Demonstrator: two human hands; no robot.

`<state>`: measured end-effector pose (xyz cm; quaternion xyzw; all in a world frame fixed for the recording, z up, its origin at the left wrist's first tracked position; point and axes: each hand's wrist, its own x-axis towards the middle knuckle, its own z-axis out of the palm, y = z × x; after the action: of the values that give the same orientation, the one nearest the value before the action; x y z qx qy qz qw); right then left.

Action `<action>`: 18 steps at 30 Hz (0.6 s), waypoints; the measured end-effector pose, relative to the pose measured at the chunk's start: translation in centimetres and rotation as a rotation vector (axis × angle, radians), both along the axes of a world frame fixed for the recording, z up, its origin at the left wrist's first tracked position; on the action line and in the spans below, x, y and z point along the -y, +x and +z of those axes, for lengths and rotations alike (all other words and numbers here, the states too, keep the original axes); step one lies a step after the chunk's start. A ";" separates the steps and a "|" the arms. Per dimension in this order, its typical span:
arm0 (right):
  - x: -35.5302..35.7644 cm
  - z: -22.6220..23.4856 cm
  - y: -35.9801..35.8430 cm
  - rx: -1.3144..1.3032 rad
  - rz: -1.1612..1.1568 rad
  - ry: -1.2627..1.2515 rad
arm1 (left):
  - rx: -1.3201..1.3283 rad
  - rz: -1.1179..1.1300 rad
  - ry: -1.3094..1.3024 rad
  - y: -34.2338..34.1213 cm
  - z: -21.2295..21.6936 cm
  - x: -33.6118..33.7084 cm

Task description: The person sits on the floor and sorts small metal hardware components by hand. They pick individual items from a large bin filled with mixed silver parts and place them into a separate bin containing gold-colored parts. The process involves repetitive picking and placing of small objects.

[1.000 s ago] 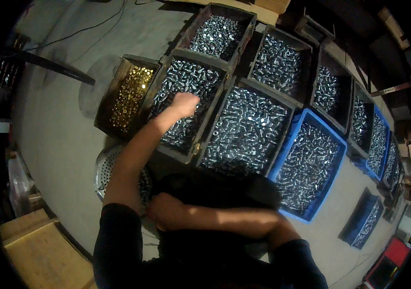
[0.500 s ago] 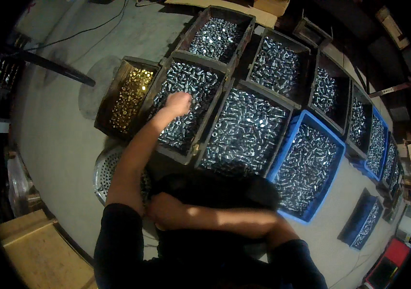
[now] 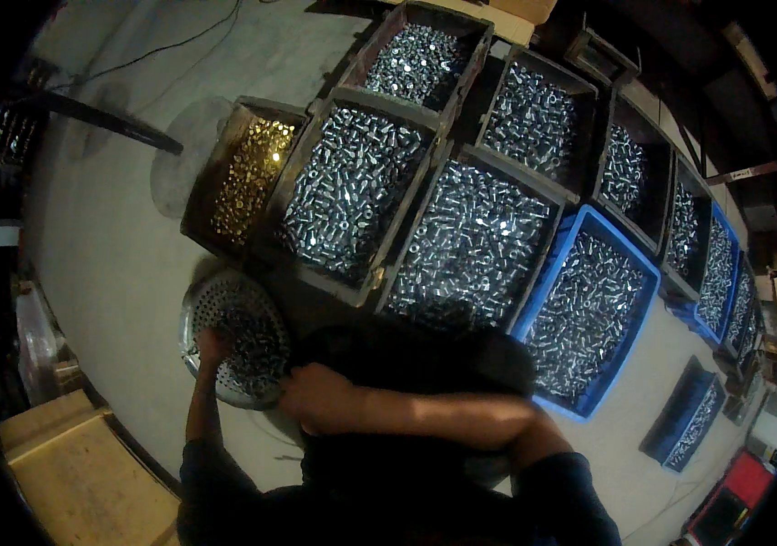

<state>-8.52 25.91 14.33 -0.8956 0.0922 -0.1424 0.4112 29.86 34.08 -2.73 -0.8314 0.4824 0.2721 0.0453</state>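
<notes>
My left hand is over the left part of a round perforated metal colander, which holds a heap of silvery metal fittings. Its fingers are dim and blurred, so their grip cannot be made out. At the colander's near right rim, my right hand looks curled closed, its forearm lying across my lap. Whether it grips the rim is hidden. Beyond the colander stands a dark box filled with silvery fittings. Left of that box, a narrower box holds brass-coloured pieces.
More dark boxes of metal fittings, including one box before me, run toward the right. A blue crate of fittings stands right of my lap. A dark pole and a yellowish wooden case are at the left.
My left hand has left the box of silvery fittings and moved back toward me, down to the colander. My right hand remains in about the same place.
</notes>
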 end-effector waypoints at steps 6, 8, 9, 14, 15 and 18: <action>-0.3 0.0 0.4 0.030 0.053 -0.003 | 0.350 -0.162 -0.223 2.5 -1.9 0.3; -0.1 -1.3 0.3 -0.056 0.029 -0.044 | 0.029 -0.305 -0.487 -8.4 5.5 13.3; -0.4 -1.2 0.6 -0.071 0.053 -0.073 | -0.153 -0.106 -0.527 -11.9 7.5 16.0; -0.3 -0.6 0.2 -0.047 0.036 -0.066 | -0.260 -0.560 -0.501 -27.1 7.8 27.6; -0.3 -0.5 0.3 -0.038 0.054 -0.047 | -0.164 -0.591 -0.449 -28.5 6.3 29.1; 0.5 1.1 0.5 -0.224 0.188 -0.064 | 0.152 -0.799 -0.204 -31.0 3.1 31.3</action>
<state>-8.07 25.40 15.39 -0.9233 0.0485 -0.0051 0.3810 -1.18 2.76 0.33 -0.5968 0.7867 0.1219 0.1003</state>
